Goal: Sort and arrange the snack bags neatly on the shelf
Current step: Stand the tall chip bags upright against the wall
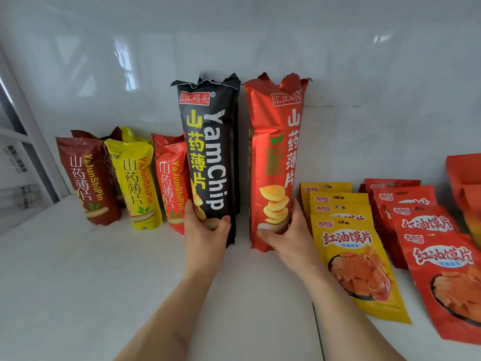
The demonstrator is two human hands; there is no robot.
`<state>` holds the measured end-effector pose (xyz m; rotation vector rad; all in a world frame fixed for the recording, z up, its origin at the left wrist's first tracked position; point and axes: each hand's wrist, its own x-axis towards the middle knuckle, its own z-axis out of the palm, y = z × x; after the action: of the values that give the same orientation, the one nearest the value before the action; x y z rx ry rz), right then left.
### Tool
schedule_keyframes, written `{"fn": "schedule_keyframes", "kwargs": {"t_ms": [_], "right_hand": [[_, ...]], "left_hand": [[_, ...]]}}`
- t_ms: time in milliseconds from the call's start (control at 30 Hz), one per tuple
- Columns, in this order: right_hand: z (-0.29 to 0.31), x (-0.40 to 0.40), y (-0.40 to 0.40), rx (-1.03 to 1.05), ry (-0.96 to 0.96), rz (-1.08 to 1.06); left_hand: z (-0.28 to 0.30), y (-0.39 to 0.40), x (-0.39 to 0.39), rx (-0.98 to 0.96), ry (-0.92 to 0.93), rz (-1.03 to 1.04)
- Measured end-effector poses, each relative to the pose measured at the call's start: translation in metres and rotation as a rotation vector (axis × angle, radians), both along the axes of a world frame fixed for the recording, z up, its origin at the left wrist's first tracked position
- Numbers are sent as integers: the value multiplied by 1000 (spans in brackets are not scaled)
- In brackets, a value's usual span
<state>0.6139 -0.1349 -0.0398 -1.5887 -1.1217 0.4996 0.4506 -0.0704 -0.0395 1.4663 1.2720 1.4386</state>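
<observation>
A tall black yam chip bag (212,152) stands upright on the white shelf (78,269), and my left hand (205,230) grips its lower end. Beside it on the right stands a tall red yam chip bag (273,157), with my right hand (283,235) curled round its base. A narrow gap separates the two bags, and both stand near the back wall. Another black bag seems to stand behind the front one, mostly hidden.
Left of the black bag stand shorter bags: dark red (88,181), yellow (138,183) and red (171,183). To the right lie overlapping rows of flat yellow pouches (356,256) and red pouches (442,269). A red box (466,178) sits at the far right.
</observation>
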Motion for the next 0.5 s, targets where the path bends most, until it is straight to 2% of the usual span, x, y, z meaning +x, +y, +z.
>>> {"fn": "schedule_keyframes", "kwargs": {"t_ms": [167,300,433,500], "right_hand": [[0,0,0,-79,-119,-105],[-6,0,2,-86,-172,-111],[-12,-2,7,-51,21,-41],[-13,-2,8,-28,46,-30]], "left_hand": [[-3,4,-1,10,81,0],[-7,7,-7,-16,75,-51],[-11,9,-10,-65,24,-140],[-13,9,-9,-60,15,-146]]}}
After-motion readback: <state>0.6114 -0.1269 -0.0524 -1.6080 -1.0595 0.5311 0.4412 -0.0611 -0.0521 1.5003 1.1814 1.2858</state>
